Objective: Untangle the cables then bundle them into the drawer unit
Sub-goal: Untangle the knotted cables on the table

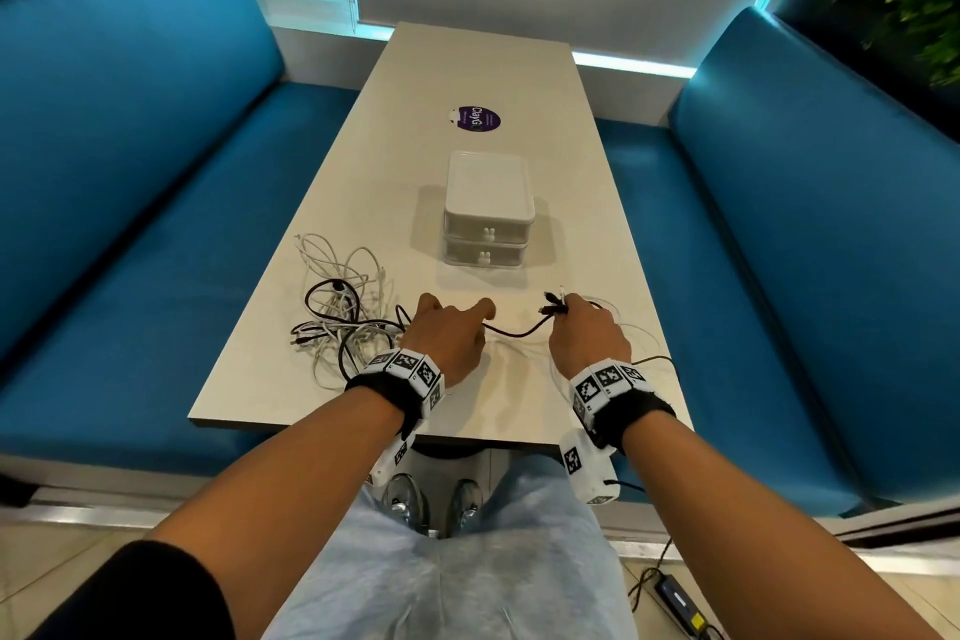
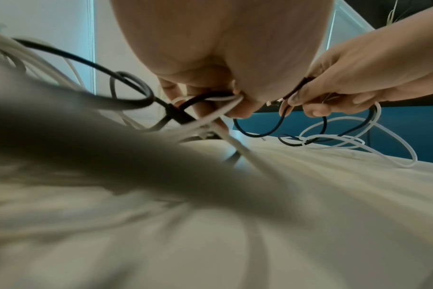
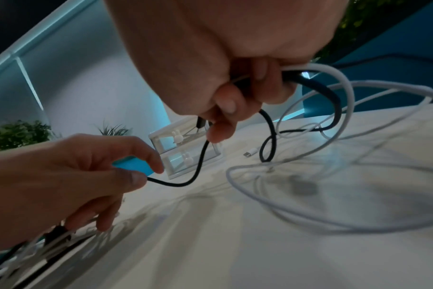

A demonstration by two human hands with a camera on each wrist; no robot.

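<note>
**Sorting cables, with both drawers shut**

Working through the untangling, the person looks to be early in the task. Seen from the head view, most of the cables (image 1: 343,312) lie in a black-and-white snarl on the bench (image 1: 467,68) at about 9 o'clock from the hands. The drawer unit (image 1: 488,211) stands at 12 o'clock, both drawers closed, so nothing looks stowed yet. A few loose white loops lie at 3 o'clock, seemingly already freed. The left hand (image 1: 449,335) pinches one black cable (image 1: 514,332) that runs across to the right hand (image 1: 587,333), which grips its plug end along with other strands. Separating the rest, coiling and stowing all remain.

The bench is long and pale, bearing a purple round sticker (image 1: 474,119) beyond the unit. Blue upholstered seats (image 1: 130,146) flank it at 9 and 3 o'clock, with plants in the far corners.
</note>
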